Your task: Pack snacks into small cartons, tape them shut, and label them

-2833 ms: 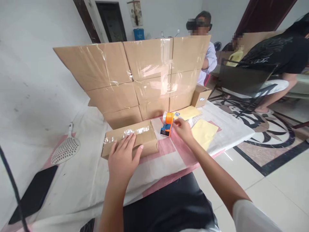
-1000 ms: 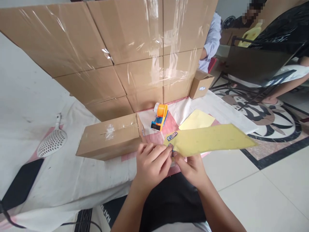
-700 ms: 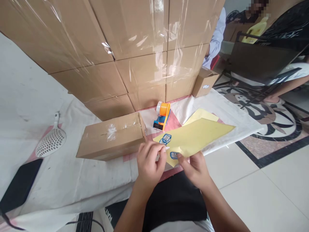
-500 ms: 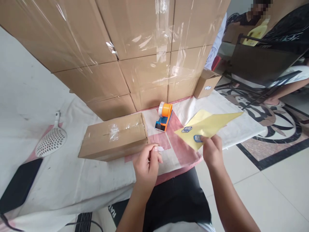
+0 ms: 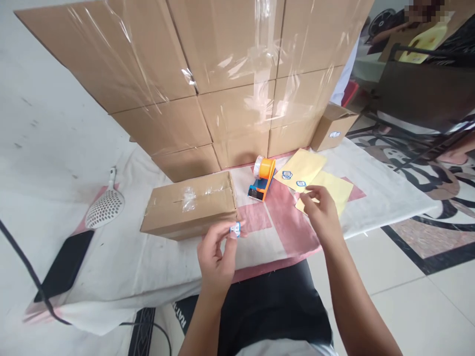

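Observation:
Between the thumb and fingers of my left hand (image 5: pixel 217 252) is a small blue-and-white sticker (image 5: pixel 235 229), held in front of a taped cardboard box (image 5: pixel 189 205). My right hand (image 5: pixel 323 213) is at the near edge of the yellow sheets, its fingers bent and a little apart, holding nothing. The upper yellow sheet (image 5: pixel 306 165) lies on the table with blue-edged stickers on it. Another yellow sheet (image 5: pixel 339 190) lies partly under my right hand. An orange and blue tape dispenser (image 5: pixel 262 178) stands between the box and the sheets.
Stacked cartons (image 5: pixel 230 44) wrapped in clear film rise behind the table. A small labelled box (image 5: pixel 334 126) stands at the right. On the left lie a white slotted ladle (image 5: pixel 106 205), a black flat device (image 5: pixel 67 264) and a cable (image 5: pixel 33 277). A person sits beyond a chair (image 5: pixel 415 94).
My right hand has let go of the yellow sheet, which now lies flat on the table. My left hand has turned the sticker so its printed face shows. The view has shifted slightly.

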A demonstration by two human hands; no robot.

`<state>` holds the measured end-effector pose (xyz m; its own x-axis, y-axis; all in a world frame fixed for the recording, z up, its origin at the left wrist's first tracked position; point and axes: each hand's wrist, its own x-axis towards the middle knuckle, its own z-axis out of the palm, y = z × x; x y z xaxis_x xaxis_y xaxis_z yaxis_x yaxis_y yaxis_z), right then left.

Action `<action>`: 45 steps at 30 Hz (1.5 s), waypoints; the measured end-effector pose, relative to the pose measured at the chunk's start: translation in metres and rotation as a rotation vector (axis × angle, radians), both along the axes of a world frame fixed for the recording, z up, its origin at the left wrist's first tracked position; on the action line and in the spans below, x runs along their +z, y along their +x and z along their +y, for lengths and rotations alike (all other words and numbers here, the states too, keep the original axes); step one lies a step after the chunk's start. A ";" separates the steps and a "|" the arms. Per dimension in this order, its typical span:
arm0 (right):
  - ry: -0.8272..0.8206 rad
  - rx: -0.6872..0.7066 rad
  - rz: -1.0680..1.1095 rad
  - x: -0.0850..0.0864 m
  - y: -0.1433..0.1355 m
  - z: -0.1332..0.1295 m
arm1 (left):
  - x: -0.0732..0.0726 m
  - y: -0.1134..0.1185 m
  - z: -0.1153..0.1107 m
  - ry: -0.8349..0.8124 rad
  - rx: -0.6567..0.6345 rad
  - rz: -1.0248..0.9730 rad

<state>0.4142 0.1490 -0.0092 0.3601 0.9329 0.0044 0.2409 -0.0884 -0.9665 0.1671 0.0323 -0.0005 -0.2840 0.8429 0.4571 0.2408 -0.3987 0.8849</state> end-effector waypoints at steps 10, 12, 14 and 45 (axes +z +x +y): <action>0.365 0.804 0.061 0.035 -0.076 -0.068 | -0.008 0.009 -0.013 -0.109 -0.076 0.089; 0.335 0.833 0.048 0.034 -0.078 -0.065 | -0.010 0.009 -0.015 -0.090 -0.080 0.155; 0.267 0.845 0.034 0.031 -0.077 -0.065 | -0.010 0.009 -0.016 -0.073 -0.077 0.225; 0.230 1.198 0.329 -0.009 -0.080 0.051 | 0.006 -0.068 0.022 0.251 0.526 0.866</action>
<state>0.3342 0.1995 -0.0179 -0.6933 0.6636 0.2810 -0.2013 0.1960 -0.9597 0.0990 0.0547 0.0051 -0.0790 0.5609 0.8241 0.9500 -0.2080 0.2327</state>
